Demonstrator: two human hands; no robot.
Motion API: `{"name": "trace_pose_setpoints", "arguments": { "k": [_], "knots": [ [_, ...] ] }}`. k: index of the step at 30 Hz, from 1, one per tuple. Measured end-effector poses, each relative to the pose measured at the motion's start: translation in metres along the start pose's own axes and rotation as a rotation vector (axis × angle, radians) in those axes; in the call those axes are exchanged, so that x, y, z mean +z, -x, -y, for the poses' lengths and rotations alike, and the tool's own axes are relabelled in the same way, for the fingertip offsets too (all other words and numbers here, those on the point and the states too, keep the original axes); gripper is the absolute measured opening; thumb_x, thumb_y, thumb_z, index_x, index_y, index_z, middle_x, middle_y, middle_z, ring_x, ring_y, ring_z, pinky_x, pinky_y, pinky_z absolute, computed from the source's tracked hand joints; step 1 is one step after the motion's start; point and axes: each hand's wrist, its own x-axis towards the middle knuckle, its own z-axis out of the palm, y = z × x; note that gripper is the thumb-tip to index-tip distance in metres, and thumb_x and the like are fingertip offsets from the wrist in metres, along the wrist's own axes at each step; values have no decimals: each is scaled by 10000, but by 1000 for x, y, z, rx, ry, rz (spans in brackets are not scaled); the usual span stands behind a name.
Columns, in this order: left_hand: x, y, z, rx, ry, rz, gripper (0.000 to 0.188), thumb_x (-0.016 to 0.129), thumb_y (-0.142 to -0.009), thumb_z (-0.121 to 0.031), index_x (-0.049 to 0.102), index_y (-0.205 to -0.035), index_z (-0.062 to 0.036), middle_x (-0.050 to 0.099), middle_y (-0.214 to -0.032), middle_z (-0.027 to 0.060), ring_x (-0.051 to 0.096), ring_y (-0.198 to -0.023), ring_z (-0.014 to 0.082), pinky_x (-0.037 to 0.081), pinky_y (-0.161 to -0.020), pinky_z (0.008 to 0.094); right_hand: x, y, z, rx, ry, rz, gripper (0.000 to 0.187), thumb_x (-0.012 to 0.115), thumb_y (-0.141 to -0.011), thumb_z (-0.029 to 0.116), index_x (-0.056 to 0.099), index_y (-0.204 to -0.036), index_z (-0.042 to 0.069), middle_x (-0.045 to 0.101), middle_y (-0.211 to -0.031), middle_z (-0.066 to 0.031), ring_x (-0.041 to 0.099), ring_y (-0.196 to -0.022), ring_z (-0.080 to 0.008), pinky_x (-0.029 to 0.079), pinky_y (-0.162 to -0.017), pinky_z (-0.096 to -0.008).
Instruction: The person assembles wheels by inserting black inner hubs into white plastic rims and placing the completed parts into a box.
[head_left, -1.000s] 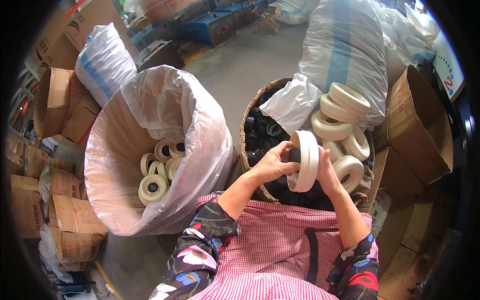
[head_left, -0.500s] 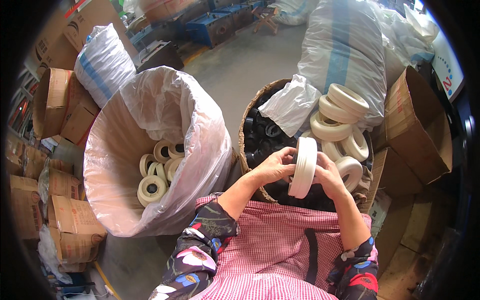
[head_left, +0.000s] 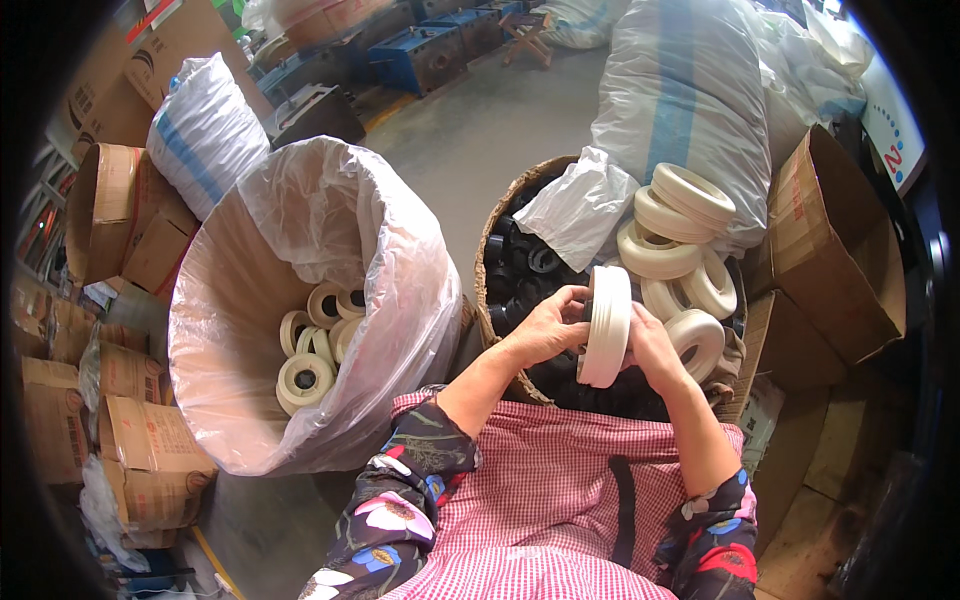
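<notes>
White ring (head_left: 608, 325) upright above round carton (head_left: 481, 285), held between left hand (head_left: 547, 328) and right hand (head_left: 656, 352); right fingertips hidden. Risk: slack grip could drop ring among carton's black parts (head_left: 508, 282). Ring stack (head_left: 665, 222), carton's far right, could topple if bumped.

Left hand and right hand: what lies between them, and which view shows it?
The head view shows a cream ring on edge between the left hand and right hand; a dark part, partly hidden, shows at its left side.
</notes>
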Motion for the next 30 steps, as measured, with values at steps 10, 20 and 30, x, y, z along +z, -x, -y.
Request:
{"name": "trace_pose_setpoints", "arguments": {
  "k": [10, 20, 30],
  "knots": [
    [-8, 3, -11, 92, 236, -111, 648, 767, -790, -223, 417, -1304, -44, 586, -1110, 101, 608, -976, 174, 535, -797, 316, -39, -3, 6, -444, 510, -406, 249, 614, -892, 216, 620, -782, -7, 586, -608, -87, 558, -543, -181, 440, -529, -325],
    [-70, 40, -59, 630, 1276, 1065, 395, 558, -918, -395, 561, -1195, -112, 609, -1047, 42, 600, -867, 106, 514, -840, 383, -98, 24, 35, 165, 1152, -397, 707, 819, -557, 341, 610, -1182, 84, 579, -1225, -151, 503, -1189, -279, 377, -982, -442],
    [13, -33, 94, -164, -1069, -260, 733, 727, -739, -319, 405, -1337, -45, 419, -1315, 208, 431, -1198, 420, 424, -969, 482, -100, 9, 15, -33, 1374, -335, 551, 770, -647, 310, 612, -1096, 31, 618, -1107, -202, 570, -1066, -335, 448, -883, -411]
  ]
}}
